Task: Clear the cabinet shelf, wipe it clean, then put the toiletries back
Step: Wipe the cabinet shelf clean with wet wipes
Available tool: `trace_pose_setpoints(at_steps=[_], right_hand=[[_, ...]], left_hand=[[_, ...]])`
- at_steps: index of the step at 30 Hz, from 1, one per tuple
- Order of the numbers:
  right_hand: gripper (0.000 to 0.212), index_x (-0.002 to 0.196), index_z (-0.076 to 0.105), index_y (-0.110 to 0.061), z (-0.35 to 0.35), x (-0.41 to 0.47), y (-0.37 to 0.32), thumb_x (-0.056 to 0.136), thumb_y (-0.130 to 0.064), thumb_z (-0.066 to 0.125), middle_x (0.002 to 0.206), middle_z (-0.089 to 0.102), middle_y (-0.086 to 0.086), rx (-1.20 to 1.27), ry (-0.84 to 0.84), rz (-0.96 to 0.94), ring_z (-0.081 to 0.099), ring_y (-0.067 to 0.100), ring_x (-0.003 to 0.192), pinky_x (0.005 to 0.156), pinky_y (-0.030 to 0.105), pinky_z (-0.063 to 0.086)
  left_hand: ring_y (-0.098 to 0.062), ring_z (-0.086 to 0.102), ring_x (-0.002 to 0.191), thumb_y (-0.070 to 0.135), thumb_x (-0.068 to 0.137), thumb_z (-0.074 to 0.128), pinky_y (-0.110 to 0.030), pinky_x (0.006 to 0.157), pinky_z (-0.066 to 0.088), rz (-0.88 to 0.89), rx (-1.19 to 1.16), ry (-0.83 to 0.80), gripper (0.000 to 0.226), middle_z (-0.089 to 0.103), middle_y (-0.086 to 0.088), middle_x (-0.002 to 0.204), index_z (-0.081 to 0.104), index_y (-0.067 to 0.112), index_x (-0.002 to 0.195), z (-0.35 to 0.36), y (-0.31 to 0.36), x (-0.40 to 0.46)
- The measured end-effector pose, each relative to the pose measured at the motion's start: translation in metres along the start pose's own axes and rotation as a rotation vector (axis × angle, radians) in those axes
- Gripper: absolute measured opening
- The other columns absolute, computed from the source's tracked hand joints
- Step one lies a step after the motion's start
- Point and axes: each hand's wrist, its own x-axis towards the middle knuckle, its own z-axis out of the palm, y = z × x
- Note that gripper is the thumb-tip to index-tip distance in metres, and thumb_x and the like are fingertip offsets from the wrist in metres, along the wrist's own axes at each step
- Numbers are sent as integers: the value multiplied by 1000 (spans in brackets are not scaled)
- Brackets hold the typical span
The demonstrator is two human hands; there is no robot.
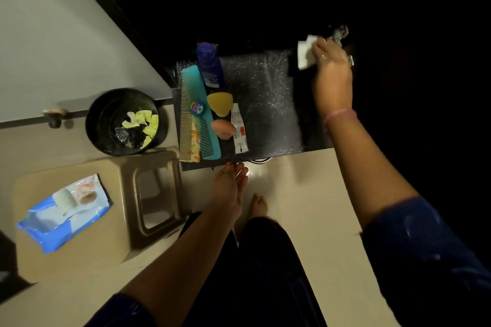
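White wipe (pixel 305 53) held in right hand (pixel 330 61), fingers curled round it, up in the dark cabinet opening. Metal hinge (pixel 340 33) just beyond the knuckles. Pink band (pixel 340 114) on that wrist.

Below and to the left of that hand: dark speckled shelf surface (pixel 265 93), streaked. Toiletries lie in a cluster along its far-left side: blue bottle (pixel 210 66) lying flat, teal comb (pixel 200 111) beside it, a second, tan comb (pixel 186 125) touching the teal one, small round blue tin (pixel 196 108) on the teal comb, yellow sponge (pixel 219 102), pink sponge (pixel 223 127), white tube (pixel 239 130) nearest the right hand.

Left hand (pixel 229 183) hangs lower, fingers straight and relaxed, tips near the shelf's front edge; holds nothing.

Further left of that hand: black bin (pixel 98 125) with yellow scraps, beige stool (pixel 79 260), blue wipes pack (pixel 66 212) on its seat.
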Motion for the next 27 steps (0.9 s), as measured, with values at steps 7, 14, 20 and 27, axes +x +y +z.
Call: trace_pose_setpoints(at_steps=[7, 14, 20, 27], right_hand=[[55, 145, 14, 7, 65, 12, 28, 91, 14, 26, 154, 12, 25, -238, -339, 14, 13, 36, 143, 120, 37, 14], [61, 141, 12, 14, 31, -102, 34, 80, 11, 10, 151, 17, 31, -332, -389, -8, 14, 40, 142, 120, 40, 7], [50, 117, 56, 13, 0, -156, 44, 78, 6, 26, 121, 58, 27, -413, -536, 32, 56, 35, 117, 96, 36, 49], [26, 105, 61, 7, -35, -85, 14, 83, 11, 47, 104, 62, 24, -191, -331, 138, 55, 36, 103, 81, 37, 48]], left_hand=[[-13, 65, 84, 17, 98, 44, -24, 72, 53, -4, -16, 26, 26, 67, -1, 94, 56, 11, 121, 1, -4, 5], [-12, 64, 80, 17, 99, 43, -23, 69, 51, 3, 24, 23, 26, 66, 0, 89, 57, 10, 120, 4, -3, 3], [-12, 62, 79, 18, 100, 39, -25, 72, 49, 19, 69, 5, 28, 64, 1, 88, 54, 10, 123, 4, -1, 0], [-14, 62, 81, 19, 99, 39, -27, 68, 49, 6, 128, 13, 26, 65, 1, 90, 53, 13, 120, 2, -1, 6]])
